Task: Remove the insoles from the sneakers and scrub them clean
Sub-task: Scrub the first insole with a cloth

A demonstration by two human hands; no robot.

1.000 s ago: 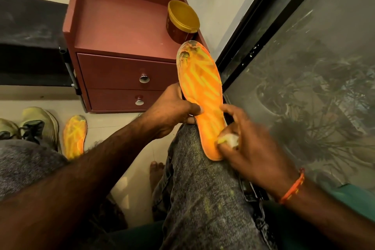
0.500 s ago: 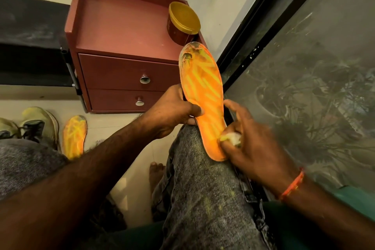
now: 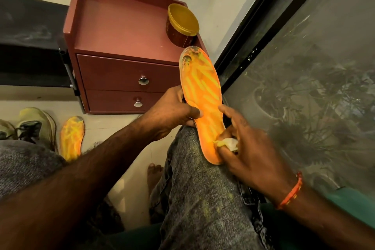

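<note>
An orange insole [image 3: 203, 87] with yellow streaks stands tilted on my right knee, its worn toe end pointing up. My left hand [image 3: 172, 111] grips its left edge at mid-length, thumb on the face. My right hand [image 3: 245, 148] pinches a small pale wad of cloth [image 3: 228, 142] and presses it against the heel part of the insole. A second orange insole [image 3: 72, 138] lies on the floor at the left, next to a pale green sneaker [image 3: 36, 124]; another sneaker [image 3: 5, 130] is cut off by the left edge.
A dark red two-drawer cabinet [image 3: 125, 71] stands against the wall ahead, with a round tub with a yellow lid [image 3: 181, 24] on its top right corner. A black-framed glass pane [image 3: 304, 87] runs along the right. My bare foot [image 3: 155, 172] rests on the floor below.
My right hand has shifted the cloth slightly down the insole's heel end. The left hand keeps its grip and the insole stays on the knee.
</note>
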